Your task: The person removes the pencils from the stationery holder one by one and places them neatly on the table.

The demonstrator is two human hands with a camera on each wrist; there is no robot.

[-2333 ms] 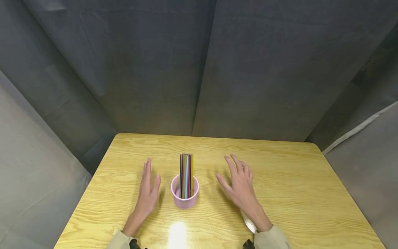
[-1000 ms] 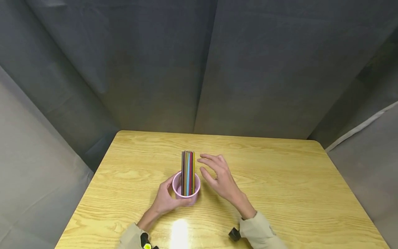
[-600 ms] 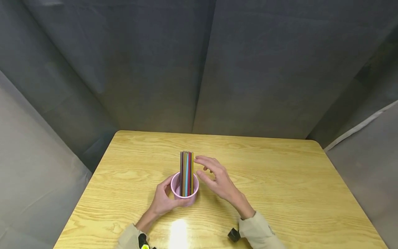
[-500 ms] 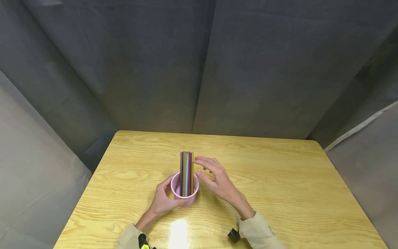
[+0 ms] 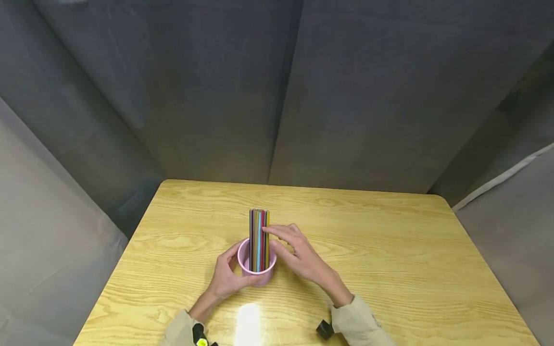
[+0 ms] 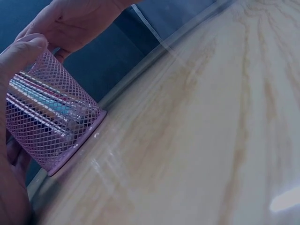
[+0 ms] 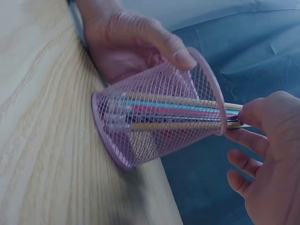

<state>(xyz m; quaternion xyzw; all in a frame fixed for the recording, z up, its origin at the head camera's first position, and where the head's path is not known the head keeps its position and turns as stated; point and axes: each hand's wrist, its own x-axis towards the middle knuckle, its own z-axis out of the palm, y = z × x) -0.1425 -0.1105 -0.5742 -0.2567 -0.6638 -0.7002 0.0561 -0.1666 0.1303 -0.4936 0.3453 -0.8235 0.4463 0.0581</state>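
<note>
A pink mesh pencil cup (image 5: 266, 278) stands upright on the wooden table, holding a bundle of colored pencils (image 5: 258, 245). My left hand (image 5: 226, 279) grips the cup from the left, its thumb across the near side just below the rim. From the right, my right hand (image 5: 305, 257) reaches over the cup's rim to the bundle. In the right wrist view, the thumb and index finger of that hand (image 7: 276, 145) pinch at the pencils (image 7: 232, 110) just above the rim, while its other fingers are loosely bent. The mesh wall (image 6: 70, 84) partly veils the pencils' lower parts.
The wooden table (image 5: 389, 250) has rounded far corners and a bright glare spot near its front. Dark grey curtains (image 5: 216, 96) hang behind it, with lighter cloth (image 5: 47, 240) at the sides. Black wrist mounts (image 5: 325, 329) show at both sleeves.
First, both hands were apart from the cup; then the left took hold of it. The right hand has moved left and its fingertips now pinch at the pencils. The cup stays in place.
</note>
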